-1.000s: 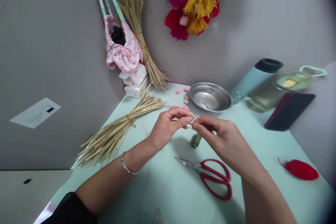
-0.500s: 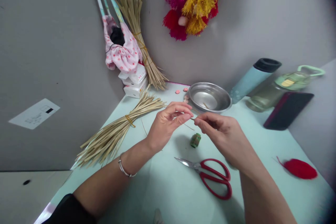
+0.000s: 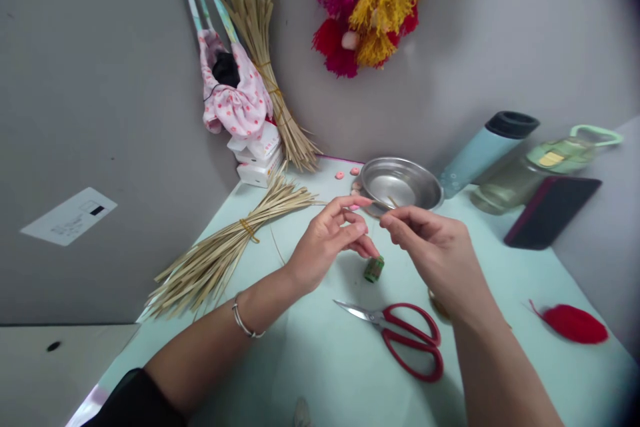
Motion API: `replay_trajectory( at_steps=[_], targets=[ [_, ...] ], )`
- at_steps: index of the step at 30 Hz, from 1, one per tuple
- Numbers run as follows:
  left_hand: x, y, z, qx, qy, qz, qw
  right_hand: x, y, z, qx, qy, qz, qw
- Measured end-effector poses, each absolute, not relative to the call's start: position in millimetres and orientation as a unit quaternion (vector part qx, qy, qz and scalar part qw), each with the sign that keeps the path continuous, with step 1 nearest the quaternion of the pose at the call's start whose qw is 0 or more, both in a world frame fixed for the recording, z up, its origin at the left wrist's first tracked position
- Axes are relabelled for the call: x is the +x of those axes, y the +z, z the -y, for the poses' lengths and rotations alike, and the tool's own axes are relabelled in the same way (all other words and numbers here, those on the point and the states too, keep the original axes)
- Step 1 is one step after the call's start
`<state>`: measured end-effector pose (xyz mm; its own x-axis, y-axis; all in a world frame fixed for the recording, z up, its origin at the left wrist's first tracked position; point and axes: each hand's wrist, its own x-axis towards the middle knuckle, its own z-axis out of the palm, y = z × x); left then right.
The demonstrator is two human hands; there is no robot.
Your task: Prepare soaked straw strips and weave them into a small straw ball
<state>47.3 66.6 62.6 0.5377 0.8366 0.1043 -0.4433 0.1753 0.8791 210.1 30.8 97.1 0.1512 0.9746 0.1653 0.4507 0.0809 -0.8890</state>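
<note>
The right hand (image 3: 437, 247) pinches a blurred, thin tan straw strand (image 3: 375, 215) above the pale-green desk (image 3: 320, 353), toward its far edge. The left hand (image 3: 329, 238) has fingers spread, contact with a small green cylinder (image 3: 373, 270) unclear.

Scissors (image 3: 376, 316) as landmark. Open tabletop (image 3: 310, 360) to their left, up to left forearm (image 3: 215, 347); low pass possible. Beyond them, way crowded: green roll (image 3: 374, 269), left hand (image 3: 327, 243) and right hand (image 3: 435, 247) above, steel bowl (image 3: 400, 180) behind. To their right, right forearm (image 3: 500, 363); past it, open strip before red bundle (image 3: 575, 323).
</note>
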Motion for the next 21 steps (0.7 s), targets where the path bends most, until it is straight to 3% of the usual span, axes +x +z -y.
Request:
replay_trajectory(
  at_steps=[13,21],
  targets=[
    [40.4,55.5,-77.7,0.657,0.390,-0.267,0.587,203.3,108.8,-19.5,-0.592,0.256,0.683,0.343],
    [40.5,62.7,-78.7,0.585,0.393,-0.254,0.663,205.9,106.8,-19.2,-0.615,0.304,0.646,0.334]
  ],
)
